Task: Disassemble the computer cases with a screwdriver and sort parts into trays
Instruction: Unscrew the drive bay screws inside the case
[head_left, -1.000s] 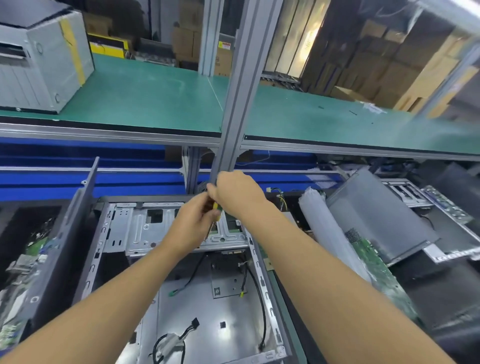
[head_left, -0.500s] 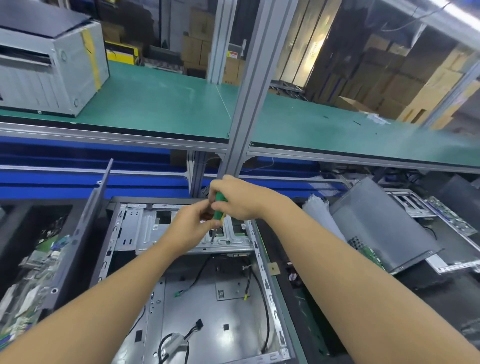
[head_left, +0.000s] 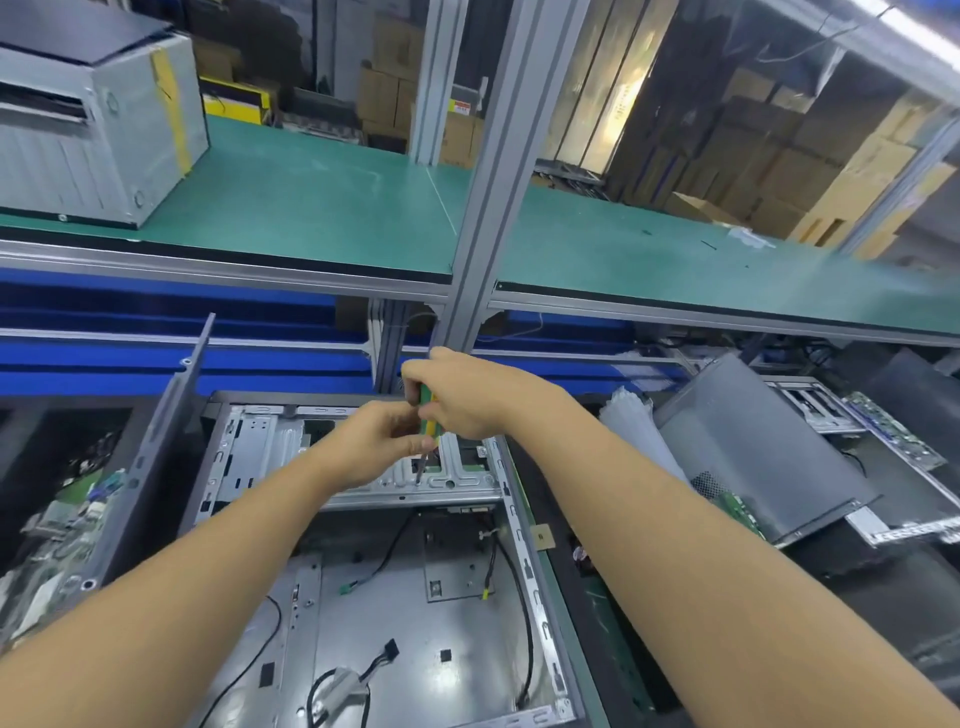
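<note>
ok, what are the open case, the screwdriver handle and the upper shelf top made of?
Open case: bare sheet metal, likely steel; grey, reflective, stamped holes.
Screwdriver handle: looks plastic, green with yellow stripe.
Upper shelf top: matte green mat, probably rubber.

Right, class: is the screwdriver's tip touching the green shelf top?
No, the right hand holds the screwdriver tip-down on the metal bracket of the open case, below the green shelf.

A green-topped shelf runs across — cardboard boxes stacked behind it, an aluminium post rising through its middle.
</note>
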